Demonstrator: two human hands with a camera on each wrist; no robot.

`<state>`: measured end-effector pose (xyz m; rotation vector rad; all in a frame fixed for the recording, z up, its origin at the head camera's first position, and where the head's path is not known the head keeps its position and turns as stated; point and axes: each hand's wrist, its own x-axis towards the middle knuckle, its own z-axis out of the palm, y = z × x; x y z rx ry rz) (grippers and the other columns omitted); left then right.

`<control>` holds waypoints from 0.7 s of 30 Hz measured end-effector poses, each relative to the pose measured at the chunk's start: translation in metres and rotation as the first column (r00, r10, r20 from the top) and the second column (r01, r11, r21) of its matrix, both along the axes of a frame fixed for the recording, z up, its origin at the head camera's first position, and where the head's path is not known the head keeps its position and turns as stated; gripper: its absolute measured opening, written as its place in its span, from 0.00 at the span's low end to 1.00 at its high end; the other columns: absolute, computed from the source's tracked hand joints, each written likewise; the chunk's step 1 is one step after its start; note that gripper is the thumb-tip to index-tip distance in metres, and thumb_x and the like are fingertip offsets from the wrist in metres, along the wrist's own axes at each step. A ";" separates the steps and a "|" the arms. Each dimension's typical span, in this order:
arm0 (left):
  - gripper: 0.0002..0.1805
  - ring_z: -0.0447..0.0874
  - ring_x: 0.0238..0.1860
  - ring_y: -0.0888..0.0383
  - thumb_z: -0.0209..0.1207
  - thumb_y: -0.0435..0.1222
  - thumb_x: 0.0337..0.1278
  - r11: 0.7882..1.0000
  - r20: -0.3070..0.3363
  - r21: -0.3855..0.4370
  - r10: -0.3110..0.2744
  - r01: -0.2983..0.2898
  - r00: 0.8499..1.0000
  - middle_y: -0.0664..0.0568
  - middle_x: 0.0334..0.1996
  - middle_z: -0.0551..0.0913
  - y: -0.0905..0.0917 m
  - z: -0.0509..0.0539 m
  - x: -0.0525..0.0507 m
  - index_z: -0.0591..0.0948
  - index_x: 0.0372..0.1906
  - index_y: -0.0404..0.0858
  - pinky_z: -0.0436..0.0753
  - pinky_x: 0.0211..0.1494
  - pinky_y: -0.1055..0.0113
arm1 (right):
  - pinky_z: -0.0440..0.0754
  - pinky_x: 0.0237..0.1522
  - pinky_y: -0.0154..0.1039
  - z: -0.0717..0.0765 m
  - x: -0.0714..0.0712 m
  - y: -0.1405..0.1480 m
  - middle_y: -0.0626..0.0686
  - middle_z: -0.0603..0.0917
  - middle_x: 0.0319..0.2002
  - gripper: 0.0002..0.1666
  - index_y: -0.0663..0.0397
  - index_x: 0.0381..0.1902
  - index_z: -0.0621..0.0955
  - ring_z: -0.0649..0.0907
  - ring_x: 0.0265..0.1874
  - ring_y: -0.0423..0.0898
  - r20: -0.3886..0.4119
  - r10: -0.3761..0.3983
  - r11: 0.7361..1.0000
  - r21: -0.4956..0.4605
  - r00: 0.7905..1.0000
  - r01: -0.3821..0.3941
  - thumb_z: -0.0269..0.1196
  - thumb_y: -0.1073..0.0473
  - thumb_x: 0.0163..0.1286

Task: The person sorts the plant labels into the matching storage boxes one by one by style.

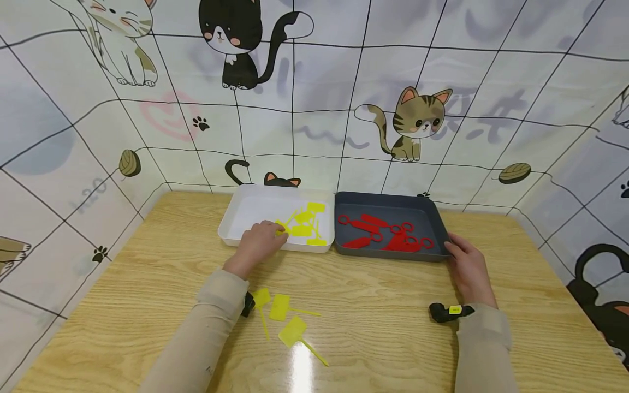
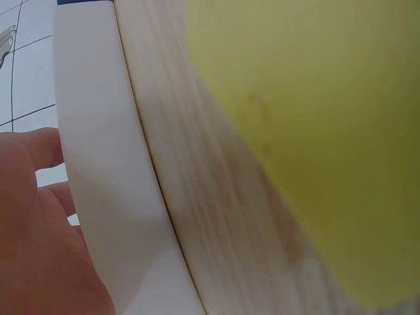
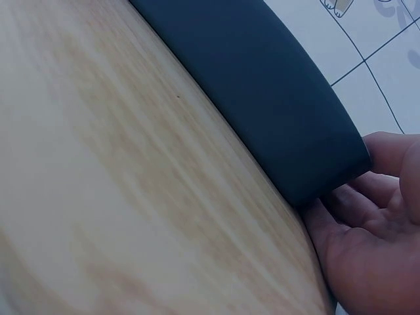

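Observation:
My left hand (image 1: pixel 260 244) reaches over the front wall of a white tray (image 1: pixel 241 210), fingers bent down inside it. Its fingertips are at a yellow tag (image 1: pixel 280 225); whether they pinch it I cannot tell. In the left wrist view, the tray wall (image 2: pixel 108 144) hides those fingertips. A heap of flat yellow tags (image 1: pixel 303 216) with thin stems lies in the tray's right half. My right hand (image 1: pixel 470 267) holds the front right corner of a dark grey tray (image 1: pixel 388 201), thumb at the rim and fingers low against the corner (image 3: pixel 328 177).
Several red tags (image 1: pixel 403 240) with ring ends lie in the dark tray. On the wooden table (image 1: pixel 373 322), three yellow tags (image 1: pixel 293 331) lie beside my left forearm; one fills much of the left wrist view. A cat-patterned sheet (image 1: pixel 324 131) stands behind the trays.

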<state>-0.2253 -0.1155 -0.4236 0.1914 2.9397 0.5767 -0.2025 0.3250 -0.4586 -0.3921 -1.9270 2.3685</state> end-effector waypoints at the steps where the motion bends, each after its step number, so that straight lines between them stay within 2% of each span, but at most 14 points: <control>1: 0.23 0.64 0.56 0.44 0.43 0.51 0.61 1.000 0.004 -0.004 0.003 -0.003 1.000 0.47 0.57 0.69 0.000 0.000 0.000 0.74 0.55 0.44 0.63 0.54 0.46 | 0.57 0.60 0.32 0.000 0.000 0.000 0.55 0.52 0.67 0.34 0.61 0.67 0.55 0.58 0.64 0.44 0.000 0.000 1.000 0.004 1.000 0.000 0.53 0.60 0.67; 10: 0.23 0.62 0.57 0.44 0.43 0.51 0.62 0.999 0.014 -0.032 0.009 -0.009 1.000 0.47 0.58 0.68 0.002 0.001 0.001 0.74 0.56 0.45 0.63 0.54 0.46 | 0.58 0.60 0.32 0.000 0.000 0.001 0.55 0.53 0.67 0.34 0.59 0.67 0.56 0.59 0.63 0.44 0.004 -0.001 1.000 0.028 1.000 0.001 0.53 0.59 0.66; 21: 0.25 0.61 0.58 0.43 0.41 0.53 0.62 0.998 0.006 -0.059 0.006 -0.006 1.000 0.46 0.58 0.67 0.002 -0.003 0.001 0.73 0.57 0.46 0.62 0.54 0.45 | 0.59 0.60 0.31 -0.001 -0.001 0.001 0.54 0.53 0.67 0.34 0.58 0.67 0.57 0.59 0.63 0.43 0.021 -0.010 0.999 0.046 1.000 0.009 0.54 0.58 0.66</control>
